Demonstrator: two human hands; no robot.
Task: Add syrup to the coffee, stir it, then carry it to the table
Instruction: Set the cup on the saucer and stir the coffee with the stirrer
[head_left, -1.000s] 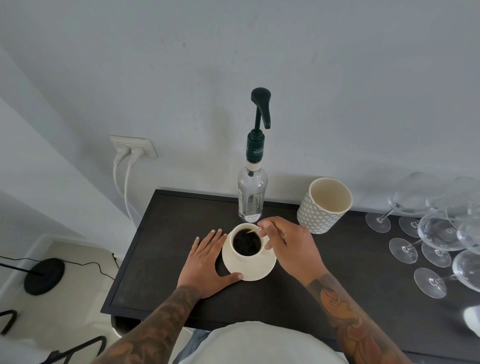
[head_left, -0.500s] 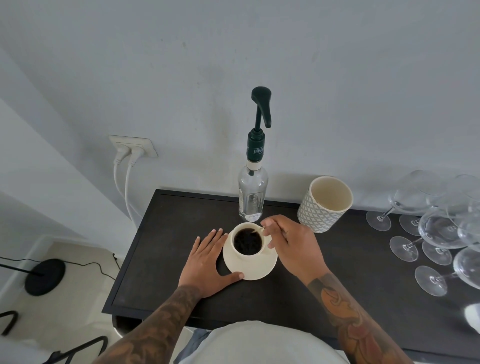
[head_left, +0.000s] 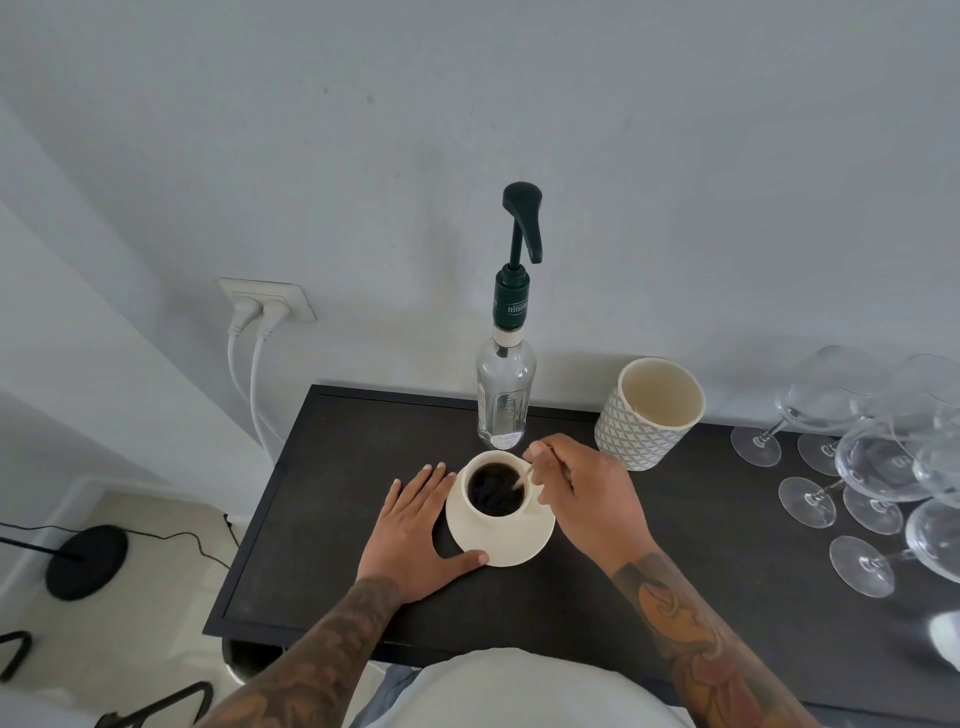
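**Cup of coffee being stirred on the bench**

A cream cup (head_left: 496, 491) filled with dark coffee (head_left: 493, 489) stands on a matching saucer (head_left: 511, 540), near the front middle of a dark bench (head_left: 322, 499). A thin stirrer (head_left: 524, 478) slants down from the upper right, its lower end dipped into the coffee at the cup's right side.

The right hand (head_left: 587, 496) is closed around the stirrer, which is pinched between thumb and fingers just above the cup's right rim; the hand lies over the saucer's right edge. The left hand (head_left: 415, 530) is open and flat on the bench, fingers stretched toward the wall, its thumb laid along the saucer's near left edge and touching it. Both forearms are tattooed.

Just behind the cup stands an upright clear bottle (head_left: 505, 397) fitted with a dark green pump (head_left: 522, 228) whose spout points down toward the cup. The bottle looks almost empty. To its right, near the right hand but apart from it, is a beaker (head_left: 647, 415) with a grey lattice pattern and a cream inside. Farther right, a group of wine glasses (head_left: 883, 467) occupies the bench end.

On the wall to the left of the bench, a socket (head_left: 267, 296) holds two white plugs, whose cables drop behind the bench. A black round base (head_left: 85, 561) rests on the pale floor at the left.
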